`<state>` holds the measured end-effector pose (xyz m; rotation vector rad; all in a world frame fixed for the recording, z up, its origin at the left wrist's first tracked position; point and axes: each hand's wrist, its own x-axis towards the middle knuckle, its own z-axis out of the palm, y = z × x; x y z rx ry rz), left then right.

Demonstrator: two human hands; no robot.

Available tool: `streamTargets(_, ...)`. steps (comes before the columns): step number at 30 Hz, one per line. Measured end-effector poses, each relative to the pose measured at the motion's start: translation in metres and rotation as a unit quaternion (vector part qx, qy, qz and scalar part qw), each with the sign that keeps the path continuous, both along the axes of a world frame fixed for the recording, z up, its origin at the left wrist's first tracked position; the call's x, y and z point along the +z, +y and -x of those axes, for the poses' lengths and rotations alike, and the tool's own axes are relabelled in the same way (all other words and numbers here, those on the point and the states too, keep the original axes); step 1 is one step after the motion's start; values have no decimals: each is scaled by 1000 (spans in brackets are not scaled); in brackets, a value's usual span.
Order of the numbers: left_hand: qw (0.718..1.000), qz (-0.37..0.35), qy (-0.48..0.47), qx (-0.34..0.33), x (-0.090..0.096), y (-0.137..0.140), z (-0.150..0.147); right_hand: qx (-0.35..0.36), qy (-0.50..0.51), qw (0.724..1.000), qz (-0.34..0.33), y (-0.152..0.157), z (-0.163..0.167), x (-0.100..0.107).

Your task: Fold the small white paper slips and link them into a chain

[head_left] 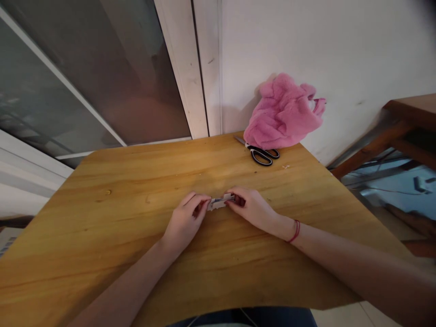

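Note:
Between my two hands, over the middle of the wooden table, is a small narrow strip of pale, paper-like material (218, 202) with uneven edges and a dark bluish line along it. My left hand (185, 217) pinches its left end between thumb and fingers. At the other end, the thumb and fingers of my right hand (252, 208) are closed on it too. A red string bracelet (296, 230) circles my right wrist. The strip is too small to name more exactly, and my fingertips cover both its ends.
Scissors (261, 155) with black handles lie toward the back of the table (136, 181), partly beneath a crumpled pink fluffy cloth (284, 113) against the wall. A small yellowish bit (108, 192) lies at left. White scraps (285, 166) are near the scissors. Another wooden table (412, 109) stands at right.

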<state>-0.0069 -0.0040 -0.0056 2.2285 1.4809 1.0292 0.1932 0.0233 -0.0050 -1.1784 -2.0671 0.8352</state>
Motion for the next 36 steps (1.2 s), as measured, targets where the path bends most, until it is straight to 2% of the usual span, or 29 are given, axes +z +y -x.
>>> streamTargets(5,994,64,-92,14,4,1,-4,16,-17,1000,10,0,1,2)
streamTargets(9,973,121,-194,3,1,1,-5,30,-15,999,12,-1,1,3)
streamTargets(11,970,129,-208,-4,-1,1,-5,30,-11,999,8,-1,1,3)
streamTargets(19,997,63,-47,-8,-5,6,-1,-9,-4,1000,-13,0,0,2)
streamTargets(23,998,33,-19,-44,-8,5,2,-23,-8,1000,-16,0,-1,2)
streamTargets(31,996,67,-13,56,0,-3,-2,12,-23,1000,7,0,0,3)
streamTargets(33,995,80,-21,60,1,-3,-3,16,-27,999,9,0,0,3)
streamTargets(36,996,82,-23,30,-1,-3,-3,15,-20,1000,-1,0,0,2)
